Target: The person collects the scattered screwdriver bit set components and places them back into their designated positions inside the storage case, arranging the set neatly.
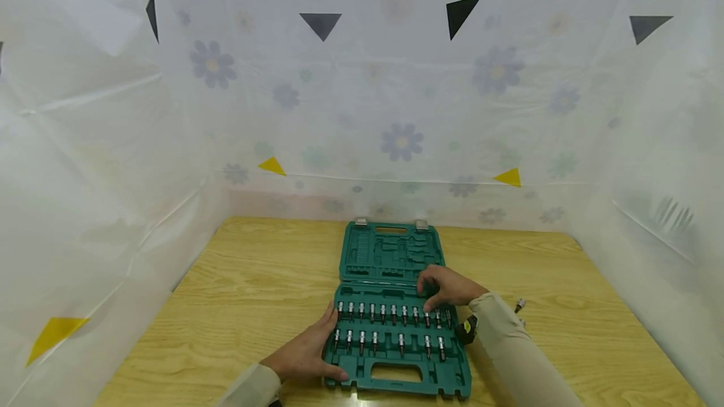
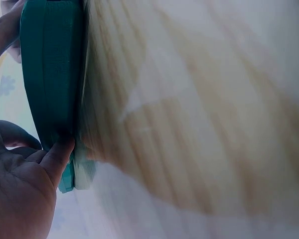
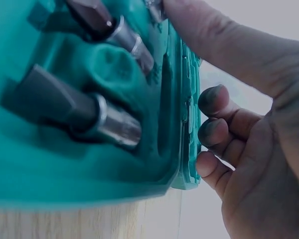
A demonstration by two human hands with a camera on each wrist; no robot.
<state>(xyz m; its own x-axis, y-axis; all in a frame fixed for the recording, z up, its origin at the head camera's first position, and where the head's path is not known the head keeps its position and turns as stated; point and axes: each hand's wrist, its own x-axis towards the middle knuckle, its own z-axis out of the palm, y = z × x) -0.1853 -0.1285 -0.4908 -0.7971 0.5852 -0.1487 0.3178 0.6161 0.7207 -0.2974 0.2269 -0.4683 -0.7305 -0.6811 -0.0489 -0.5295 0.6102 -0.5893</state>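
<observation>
A green plastic tool case (image 1: 362,382) lies unfolded on the table, its lid part toward the back. Two rows of bit sockets (image 1: 401,343) with silver ends sit in its near half; the lower row has gaps. My left hand (image 1: 305,350) rests at the case's near left corner, thumb on the corner, fingers along the left side. Over the right end of the upper row is my right hand (image 1: 450,284). Its thumb touches the silver end of a bit socket (image 1: 427,319), while the other fingers bend loosely and hold nothing. A wide flat bit (image 3: 50,97) shows close up in the right wrist view.
Right of the right sleeve, a loose bit socket (image 1: 520,305) lies on the wooden table (image 1: 271,269), with another small piece partly hidden beside the sleeve. The lid (image 1: 390,250) has moulded slots and two metal latches. White patterned sheeting (image 1: 351,99) encloses the back and sides.
</observation>
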